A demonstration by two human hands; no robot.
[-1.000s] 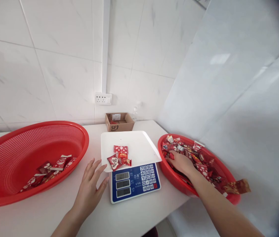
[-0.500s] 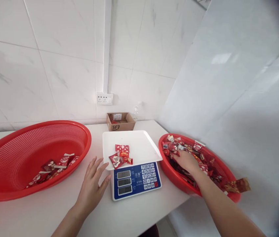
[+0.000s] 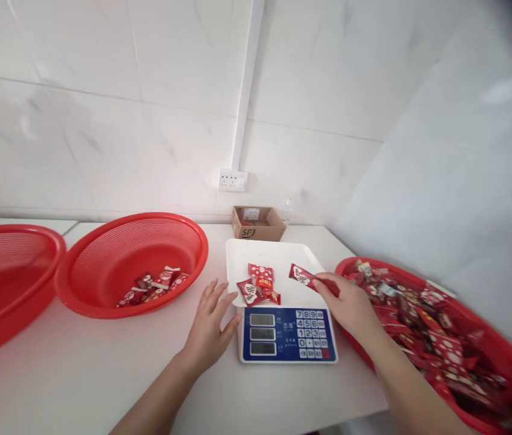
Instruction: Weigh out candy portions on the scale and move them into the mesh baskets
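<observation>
My right hand (image 3: pixel 350 304) pinches a red candy packet (image 3: pixel 303 276) and holds it over the right side of the white scale tray (image 3: pixel 274 257). A few red packets (image 3: pixel 258 287) lie on that tray. The tray tops a blue-faced digital scale (image 3: pixel 287 334) with a keypad. My left hand (image 3: pixel 210 329) rests flat on the white table beside the scale's left edge, fingers spread, holding nothing. At the right, a red basket (image 3: pixel 486 326) is full of red packets.
A red mesh basket (image 3: pixel 101 266) with several packets stands left of the scale. Another red basket (image 3: pixel 2 284) shows at the far left edge. A small cardboard box (image 3: pixel 258 222) sits against the tiled wall under a wall socket (image 3: pixel 233 179).
My right hand left the right basket with one packet and moved over the scale tray. The view swung left, bringing a further basket into sight. My left hand stayed beside the scale.
</observation>
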